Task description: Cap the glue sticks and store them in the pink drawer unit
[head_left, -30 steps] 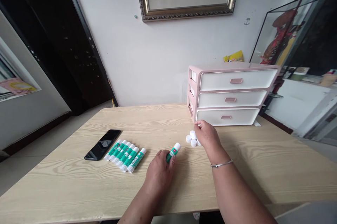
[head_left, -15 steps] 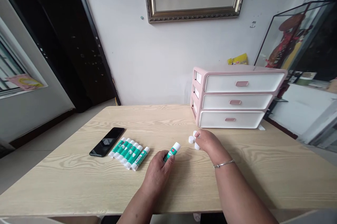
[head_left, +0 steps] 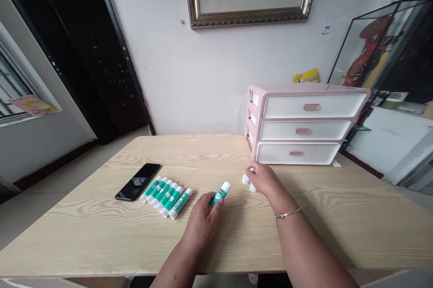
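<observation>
One glue stick (head_left: 219, 194) in left hand (head_left: 202, 222), right (head_left: 265, 181) apparently touching caps (head_left: 245, 179)

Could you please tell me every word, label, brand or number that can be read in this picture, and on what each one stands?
Nothing can be read clearly.
Glue stick in the left hand: small red mark and label, too small to read.
Row of glue sticks: print on green labels, too small to read.
Yellow packet behind the plastic drawer unit: print too blurred to read.
Wall: small dark anchor-like sign, no words.
</observation>
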Motion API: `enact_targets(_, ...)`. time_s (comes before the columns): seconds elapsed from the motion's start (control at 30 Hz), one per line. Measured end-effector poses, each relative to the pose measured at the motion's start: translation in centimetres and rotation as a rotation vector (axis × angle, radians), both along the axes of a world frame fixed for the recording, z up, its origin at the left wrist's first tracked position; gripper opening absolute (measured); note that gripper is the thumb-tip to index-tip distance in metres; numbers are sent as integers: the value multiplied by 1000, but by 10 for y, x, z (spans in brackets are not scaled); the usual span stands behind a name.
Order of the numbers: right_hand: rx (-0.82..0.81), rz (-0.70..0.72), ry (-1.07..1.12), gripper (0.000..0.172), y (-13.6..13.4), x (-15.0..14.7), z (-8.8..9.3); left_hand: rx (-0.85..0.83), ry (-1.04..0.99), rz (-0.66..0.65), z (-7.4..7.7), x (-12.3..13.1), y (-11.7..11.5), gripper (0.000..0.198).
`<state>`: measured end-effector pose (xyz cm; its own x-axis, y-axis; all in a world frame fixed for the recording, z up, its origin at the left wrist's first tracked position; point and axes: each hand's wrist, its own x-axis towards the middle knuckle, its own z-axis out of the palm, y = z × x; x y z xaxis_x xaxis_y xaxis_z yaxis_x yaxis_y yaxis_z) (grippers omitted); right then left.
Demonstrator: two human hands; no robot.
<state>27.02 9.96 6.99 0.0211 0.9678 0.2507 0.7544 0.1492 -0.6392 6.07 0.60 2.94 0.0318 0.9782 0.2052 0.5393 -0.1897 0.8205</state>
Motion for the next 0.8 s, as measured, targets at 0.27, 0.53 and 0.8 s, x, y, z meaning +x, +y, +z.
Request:
enact_targets(0.27, -1, 357, 143, 44, -29, -37, 1, 68, -31, 28, 2, 0, -3, 34)
enact_targets(0.53, -48, 409, 190, 37, -33, -50, -8, 139, 60, -38, -1, 6, -5, 29)
enact_targets(0.8, -52, 417, 203, 27, -44, -59, -7, 5, 158, -78, 13, 13, -15, 35)
